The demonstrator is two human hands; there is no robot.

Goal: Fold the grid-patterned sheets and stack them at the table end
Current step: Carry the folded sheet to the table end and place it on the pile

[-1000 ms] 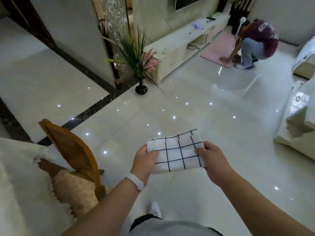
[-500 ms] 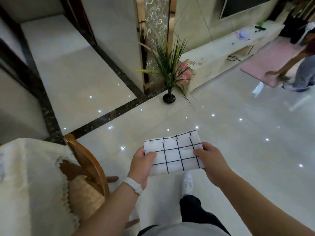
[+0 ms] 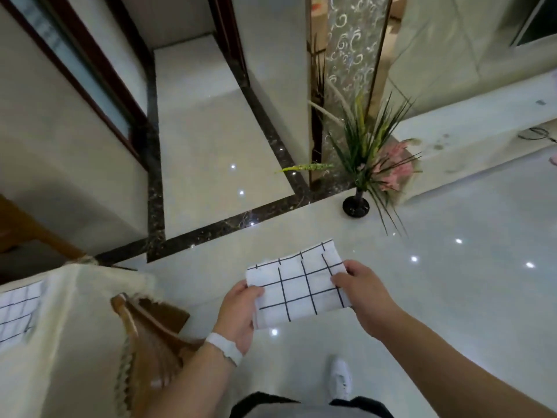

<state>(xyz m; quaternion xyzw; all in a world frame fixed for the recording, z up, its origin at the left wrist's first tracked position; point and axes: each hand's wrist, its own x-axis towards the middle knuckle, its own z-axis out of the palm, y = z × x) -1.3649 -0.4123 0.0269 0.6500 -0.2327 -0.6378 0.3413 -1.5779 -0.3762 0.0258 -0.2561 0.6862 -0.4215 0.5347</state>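
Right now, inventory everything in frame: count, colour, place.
folded grid-patterned sheet: 1, white with black lines, between both hands
second grid-patterned sheet: 1, white and black, on table, left edge
table: 1, cream cloth cover, lower left
chair: 1, brown wood, beside the table
vase of grass and flowers: 1, black, green, pink, on floor by wall
low cabinet: 1, white, right
shoe: 1, white, bottom
wristband: 1, white, left wrist
left hand: 1, grips sheet's left edge
right hand: 1, grips sheet's right edge

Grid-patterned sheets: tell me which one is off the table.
The folded sheet in mid-frame: the left hand and right hand grip its two ends above the floor. The other sheet lies on the cloth-covered table at the left edge.
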